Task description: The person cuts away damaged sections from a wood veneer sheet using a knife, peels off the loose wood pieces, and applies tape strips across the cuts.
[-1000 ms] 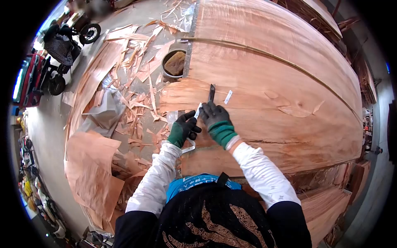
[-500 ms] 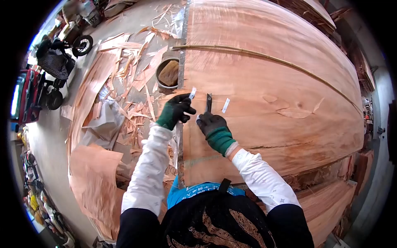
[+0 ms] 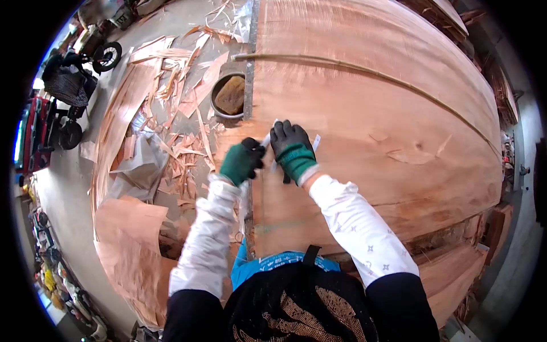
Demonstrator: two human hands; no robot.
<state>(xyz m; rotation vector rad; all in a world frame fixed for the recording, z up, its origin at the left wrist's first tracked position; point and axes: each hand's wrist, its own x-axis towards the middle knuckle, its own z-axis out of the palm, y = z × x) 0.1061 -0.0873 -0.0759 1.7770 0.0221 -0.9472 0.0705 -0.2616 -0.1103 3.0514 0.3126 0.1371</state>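
Pinching narrow white strip [image 3: 266, 140], left hand [image 3: 243, 161] in black-and-green glove, fingers curled shut, by sheet edge. Right hand [image 3: 293, 149] in matching glove, palm down over broad reddish wood sheet [image 3: 364, 171], fingertips at strip's upper end; cannot tell whether it grips. Dark slim tool [image 3: 286, 178] poking from under right palm. Small white tab [image 3: 317, 142] just beside glove, on sheet. Farther out, round grey bowl [image 3: 213, 102] holding brown block [image 3: 231, 96]; long thin tan pole [image 3: 353, 66] lying across sheet.
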